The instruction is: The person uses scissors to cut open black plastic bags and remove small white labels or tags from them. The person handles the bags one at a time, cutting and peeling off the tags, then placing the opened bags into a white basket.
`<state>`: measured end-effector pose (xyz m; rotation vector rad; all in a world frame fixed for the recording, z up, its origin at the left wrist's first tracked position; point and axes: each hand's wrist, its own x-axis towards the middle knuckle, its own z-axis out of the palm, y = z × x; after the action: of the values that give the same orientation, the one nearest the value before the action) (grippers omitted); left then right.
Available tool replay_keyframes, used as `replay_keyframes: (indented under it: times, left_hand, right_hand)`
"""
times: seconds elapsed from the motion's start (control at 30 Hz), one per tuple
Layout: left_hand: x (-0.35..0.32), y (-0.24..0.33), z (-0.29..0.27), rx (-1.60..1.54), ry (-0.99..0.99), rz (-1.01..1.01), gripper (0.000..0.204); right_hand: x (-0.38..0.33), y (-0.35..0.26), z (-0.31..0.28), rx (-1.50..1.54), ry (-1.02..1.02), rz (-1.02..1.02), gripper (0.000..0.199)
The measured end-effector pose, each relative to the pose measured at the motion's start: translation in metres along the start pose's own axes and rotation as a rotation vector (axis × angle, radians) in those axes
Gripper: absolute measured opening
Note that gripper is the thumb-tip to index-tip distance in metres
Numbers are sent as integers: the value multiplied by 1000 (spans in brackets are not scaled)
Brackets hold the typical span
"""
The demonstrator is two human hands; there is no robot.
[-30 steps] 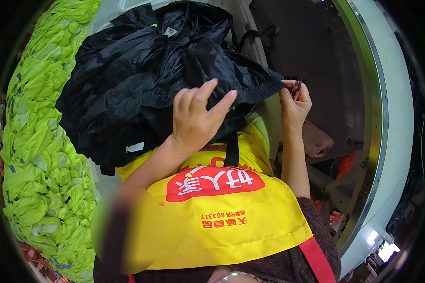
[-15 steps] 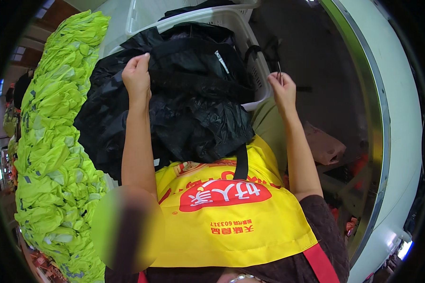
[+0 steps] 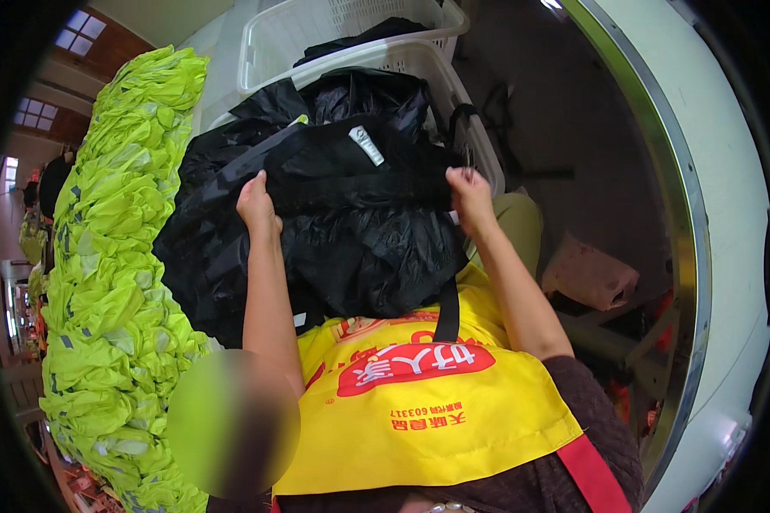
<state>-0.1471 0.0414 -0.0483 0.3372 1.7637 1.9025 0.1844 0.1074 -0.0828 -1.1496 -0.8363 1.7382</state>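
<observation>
Nearest is a yellow cloth apron with red-and-white printing (image 3: pixel 453 453), worn over dark brown sleeves, with a red strap (image 3: pixel 592 479) at the right shoulder. Both bare forearms reach forward over it.

Beyond the apron's upper part spreads a heavily creased, shiny black fabric garment (image 3: pixel 359 274), bunched over the lap and running up over the near rim of a white plastic basket (image 3: pixel 477 137). The left hand (image 3: pixel 259 205) has its grip clamped on one end of a dark band of the garment, thumb pointing up. The right hand (image 3: pixel 470 201) pinches the other end near the basket's right edge, so the band lies fairly straight between them. A thin metal tool (image 3: pixel 468 157), probably small snips though blurred, pokes up from the right grip. Just past the band, a white label (image 3: pixel 366 146) lies on the black cloth.

Along the left side runs a long heap of bright yellow-green crumpled fabric (image 3: pixel 115 316), its inner side against the garment. To the right, below the basket's right edge, sits a pinkish-brown bag (image 3: pixel 590 272). Farthest, behind the first basket's far rim, stands a second white plastic basket (image 3: pixel 250 56) holding black fabric (image 3: pixel 368 38).
</observation>
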Motion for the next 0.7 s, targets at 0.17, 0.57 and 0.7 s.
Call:
replay_keyframes:
  times: [0.17,0.57,0.7]
  left_hand:
    - [-6,-10,-2,39,-11,138,16]
    - [-195,-30,-38,793,-1323,602,14]
    - [-192,-27,-41,740,-1153,542,17]
  right_hand:
    - [-48,25,-31,19,-84,68,17]
    - [-69,15,-55,-77,-36,76,18]
    - [-64,7,-40,45,-24,-53,20]
